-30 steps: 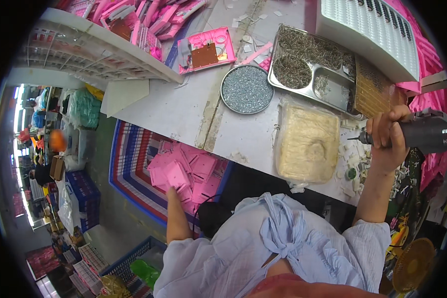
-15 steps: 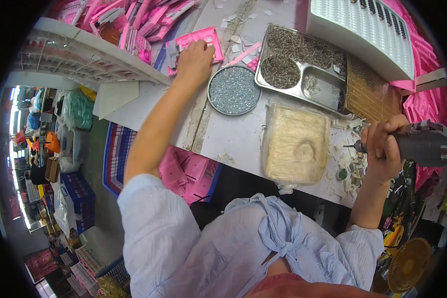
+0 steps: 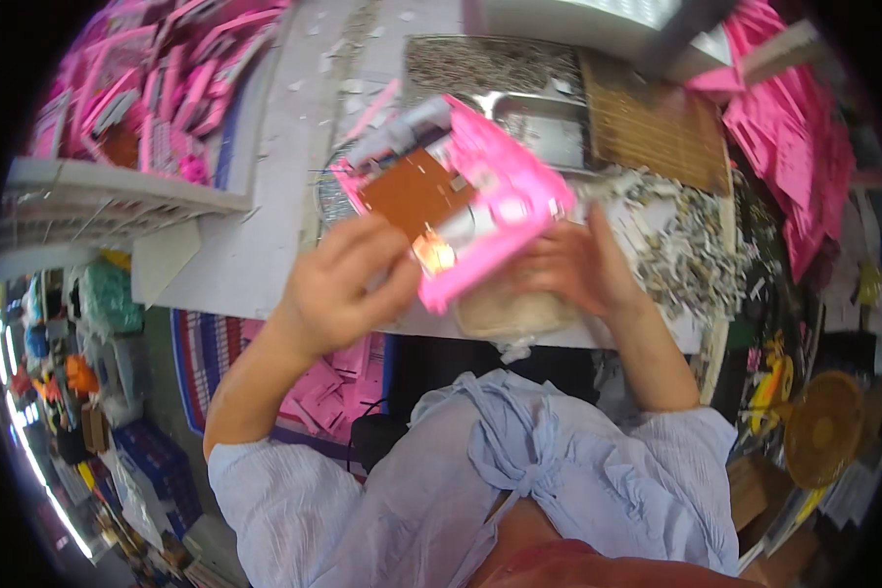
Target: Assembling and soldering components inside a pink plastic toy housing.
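A: What's in the hands rn?

B: Both on one pink plastic frame (image 3: pixel 480 196) w/ a brown panel (image 3: pixel 414 193) set in it, held up tilted above the front edge of the desk (image 3: pixel 265 176), about mid-width. Left hand (image 3: pixel 348 284) grips its lower left corner, fingers curled up onto the brown panel. Right hand (image 3: pixel 578 265) is under the frame's right side, fingers spread against it; can't tell how tight, thumb's hidden behind the frame

A: Anything on the frame?

B: A grey cylinder-ish part (image 3: pixel 402 132) at its upper left end, and a shiny bit w/ an orange glint (image 3: pixel 436 253) near the left thumb. Too blurred for more

A: What's under it?

B: A beige block (image 3: pixel 514 314) on the desk's front edge, right below the frame. Behind, twd the back edge, a metal tray (image 3: pixel 519 83) w/ compartments of small grey bits. Just right of the tray, a brown woven mat (image 3: pixel 657 122). Heap of grey-white scraps (image 3: pixel 686 245) by the right hand, twd the desk's right edge

A: Rest?

B: Pink frames piled (image 3: pixel 157 98) at the back left corner, more pink pieces (image 3: pixel 794 147) past the right edge, more on the floor (image 3: pixel 328 382) below the front edge. Person wears a pale blue shirt (image 3: pixel 480 490)
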The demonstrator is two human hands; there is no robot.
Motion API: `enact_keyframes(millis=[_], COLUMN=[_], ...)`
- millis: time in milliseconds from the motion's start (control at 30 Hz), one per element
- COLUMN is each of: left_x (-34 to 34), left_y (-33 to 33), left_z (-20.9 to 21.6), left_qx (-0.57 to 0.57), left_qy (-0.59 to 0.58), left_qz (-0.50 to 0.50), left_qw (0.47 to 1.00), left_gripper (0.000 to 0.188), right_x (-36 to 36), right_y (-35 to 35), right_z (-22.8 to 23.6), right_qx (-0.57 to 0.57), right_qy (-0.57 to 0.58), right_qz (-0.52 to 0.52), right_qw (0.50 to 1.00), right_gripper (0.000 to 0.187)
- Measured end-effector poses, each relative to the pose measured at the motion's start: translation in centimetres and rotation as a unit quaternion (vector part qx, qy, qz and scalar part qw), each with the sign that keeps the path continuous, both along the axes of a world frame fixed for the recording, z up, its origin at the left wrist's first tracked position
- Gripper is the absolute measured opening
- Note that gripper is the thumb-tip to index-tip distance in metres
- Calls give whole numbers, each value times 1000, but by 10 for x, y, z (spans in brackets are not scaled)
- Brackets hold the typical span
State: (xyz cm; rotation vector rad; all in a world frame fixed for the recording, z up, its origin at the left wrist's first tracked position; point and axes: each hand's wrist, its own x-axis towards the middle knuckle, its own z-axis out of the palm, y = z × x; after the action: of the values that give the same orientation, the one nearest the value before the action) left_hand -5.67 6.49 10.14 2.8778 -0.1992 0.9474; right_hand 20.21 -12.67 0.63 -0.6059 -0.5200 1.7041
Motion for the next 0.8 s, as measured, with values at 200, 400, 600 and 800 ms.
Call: enact_keyframes(millis=[200,400,600,800], left_x=[13,16,17,19], left_y=[-39,-45,-44,-52], left_z=[-58,-90,-94,-94], left_qx=[-28,-86,-149,-208], left_qy=[7,45,91,144], left_qz=[-94,-79,-51,-22], left_qw=[995,992,983,967], left_gripper=[26,25,28,36], right_x=[-5,-6,1,6], right_y=[2,-22,-10,-5], right_z=[14,19,0,-10], right_qx=[-88,-61,100,113], right_qy=[-208,-631,-799,-795], right_qz=[-145,-225,-272,-260], right_qw=[963,740,527,537], right_gripper=[65,52,32,23])
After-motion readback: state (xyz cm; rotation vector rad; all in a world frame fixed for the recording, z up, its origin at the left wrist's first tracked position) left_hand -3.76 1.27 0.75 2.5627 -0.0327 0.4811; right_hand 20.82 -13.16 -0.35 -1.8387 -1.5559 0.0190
